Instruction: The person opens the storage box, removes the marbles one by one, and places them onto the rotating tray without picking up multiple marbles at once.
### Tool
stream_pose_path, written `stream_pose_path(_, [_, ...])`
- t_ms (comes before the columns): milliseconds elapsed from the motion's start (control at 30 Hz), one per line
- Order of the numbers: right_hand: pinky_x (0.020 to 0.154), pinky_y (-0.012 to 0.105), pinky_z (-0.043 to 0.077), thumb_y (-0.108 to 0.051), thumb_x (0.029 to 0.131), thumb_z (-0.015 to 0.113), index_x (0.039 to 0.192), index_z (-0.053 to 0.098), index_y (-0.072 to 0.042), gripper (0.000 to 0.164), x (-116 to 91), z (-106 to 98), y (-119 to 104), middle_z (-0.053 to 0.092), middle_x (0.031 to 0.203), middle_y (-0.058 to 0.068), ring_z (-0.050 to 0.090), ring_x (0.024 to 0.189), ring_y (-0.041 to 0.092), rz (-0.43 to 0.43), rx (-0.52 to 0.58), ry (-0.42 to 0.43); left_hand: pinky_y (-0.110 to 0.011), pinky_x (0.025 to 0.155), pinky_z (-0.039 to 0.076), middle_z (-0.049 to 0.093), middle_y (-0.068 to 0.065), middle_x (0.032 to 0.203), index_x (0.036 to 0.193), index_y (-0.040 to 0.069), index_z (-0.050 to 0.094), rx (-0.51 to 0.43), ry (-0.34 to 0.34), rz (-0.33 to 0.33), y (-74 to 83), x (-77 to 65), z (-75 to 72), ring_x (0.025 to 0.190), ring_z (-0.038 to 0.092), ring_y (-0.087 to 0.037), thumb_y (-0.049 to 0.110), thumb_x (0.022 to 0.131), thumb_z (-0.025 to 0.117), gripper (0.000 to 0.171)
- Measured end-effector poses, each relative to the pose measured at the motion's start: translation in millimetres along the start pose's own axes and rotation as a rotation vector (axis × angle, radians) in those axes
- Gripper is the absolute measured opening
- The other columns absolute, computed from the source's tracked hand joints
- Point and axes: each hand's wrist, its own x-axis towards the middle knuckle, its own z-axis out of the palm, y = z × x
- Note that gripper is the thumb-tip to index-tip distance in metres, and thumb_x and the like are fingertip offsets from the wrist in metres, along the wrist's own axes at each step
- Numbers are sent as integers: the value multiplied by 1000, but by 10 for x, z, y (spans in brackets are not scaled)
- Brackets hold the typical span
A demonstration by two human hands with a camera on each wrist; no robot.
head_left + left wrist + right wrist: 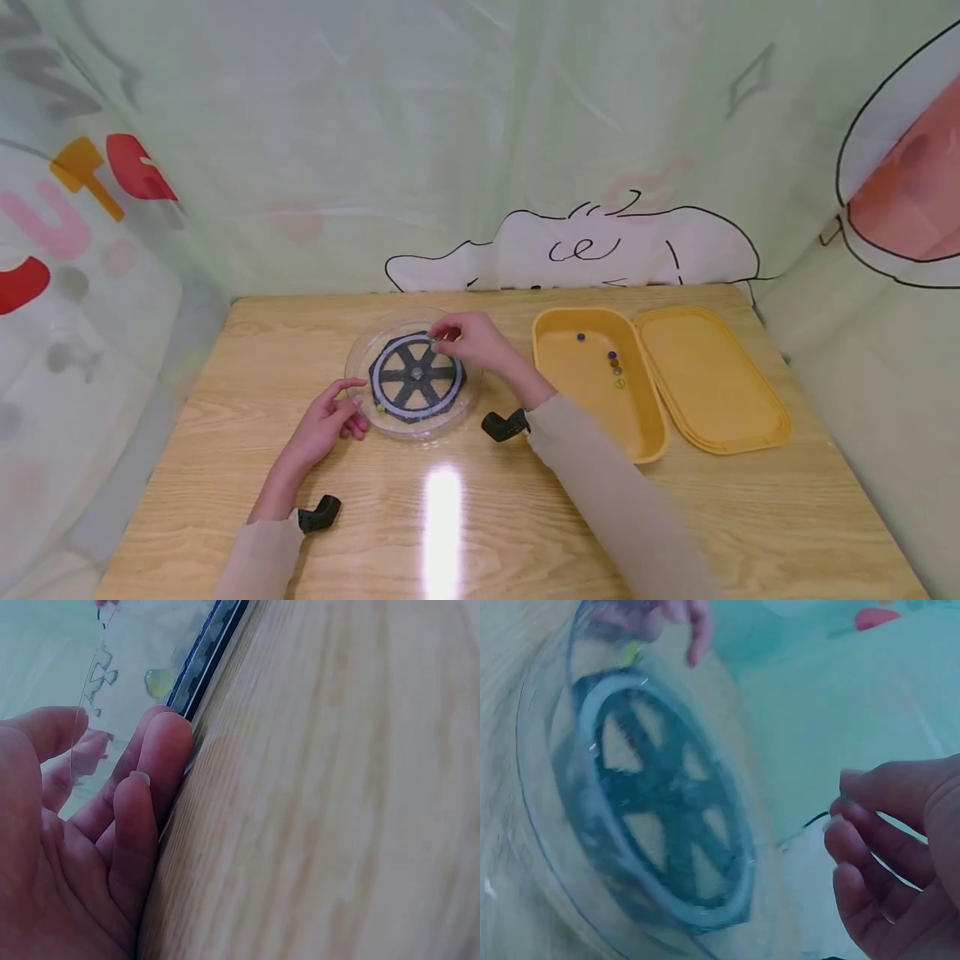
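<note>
A clear round dish (408, 435) stands on the table. In it, or seen through it, is a dark wheel-shaped pattern (415, 392) with spokes and a pale ring. My left hand (330, 421) holds the dish at its near-left side, the index finger over the rim and other fingers against the outer wall. Close to those fingers lies a yellow-green marble (158, 684) inside the dish. Above the far-right part of the dish, my right hand (471, 340) pinches a tiny greenish piece (844, 796) between thumb and fingertips, which mostly hide it.
Right of the dish sits a yellow tub (651, 446) with several small marbles, among them a dark blue marble (581, 337). Its yellow lid (712, 379) lies flat beside it. Behind the wooden table (375, 533) hangs a printed curtain (337, 150).
</note>
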Motion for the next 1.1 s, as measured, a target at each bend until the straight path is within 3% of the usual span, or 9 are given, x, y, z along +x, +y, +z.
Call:
stream_pose_path(200, [73, 26, 49, -10, 92, 72, 109, 72, -5, 17, 163, 255, 6, 68, 93, 1, 60, 83, 14, 17, -74, -59, -28, 62, 51, 68, -20, 81, 139, -2, 47, -4, -1, 6, -1, 14, -3, 65, 66, -27, 12, 106, 48, 35])
stream_pose_path(333, [76, 27, 48, -13, 92, 73, 108, 74, -7, 17, 221, 362, -20, 68, 94, 0, 60, 84, 14, 27, -67, -76, -28, 63, 52, 68, -20, 81, 139, -2, 46, -14, -7, 5, -3, 23, -7, 65, 66, -26, 12, 106, 48, 36])
stream_pose_path(533, [77, 26, 47, -13, 91, 72, 112, 74, -5, 22, 314, 487, -30, 69, 95, 0, 60, 86, 13, 60, 38, -87, -28, 62, 51, 68, -20, 80, 139, -2, 46, -9, 1, -5, -3, 12, -9, 65, 66, -26, 12, 106, 48, 36])
stream_pose_path(767, [74, 23, 47, -7, 90, 72, 109, 74, -1, 19, 380, 584, -23, 71, 94, 3, 61, 83, 11, 48, 105, -79, -28, 62, 51, 68, -22, 81, 139, -3, 46, -12, -1, 9, -11, 15, -4, 64, 66, -26, 11, 106, 48, 35])
stream_pose_path(1100, [79, 25, 48, -9, 92, 72, 111, 74, -2, 20, 359, 600, 6, 71, 96, 2, 62, 88, 13, 65, 111, -76, -28, 62, 51, 68, -23, 81, 138, -2, 47, -23, 1, 14, -44, 22, -11, 64, 66, -26, 11, 106, 48, 35])
